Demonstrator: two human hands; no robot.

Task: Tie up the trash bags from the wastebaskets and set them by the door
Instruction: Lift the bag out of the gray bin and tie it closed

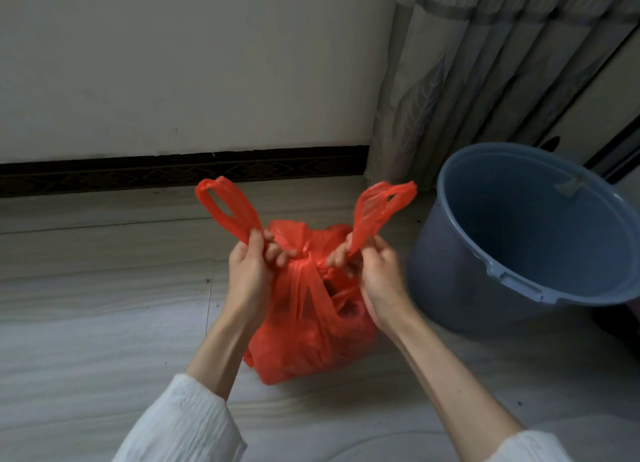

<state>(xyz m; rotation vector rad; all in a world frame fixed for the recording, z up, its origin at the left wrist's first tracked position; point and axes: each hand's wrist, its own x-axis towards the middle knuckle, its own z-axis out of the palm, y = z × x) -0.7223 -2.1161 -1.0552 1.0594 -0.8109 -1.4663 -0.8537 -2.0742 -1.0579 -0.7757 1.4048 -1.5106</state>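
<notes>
A full red plastic trash bag [311, 330] sits on the pale tiled floor in front of me. Its two handle loops are crossed into a knot [304, 255] at the top. My left hand [251, 271] grips the left handle loop [225, 208], which sticks up and out to the left. On the other side, my right hand [379, 278] pinches the right handle loop [381, 205], which points up to the right. Both hands sit close on either side of the knot.
A blue-grey plastic wastebasket [460, 264] with no liner stands to the right of the bag. A white wall with a dark baseboard [173, 172] runs behind. A patterned curtain [450, 80] hangs at the back right.
</notes>
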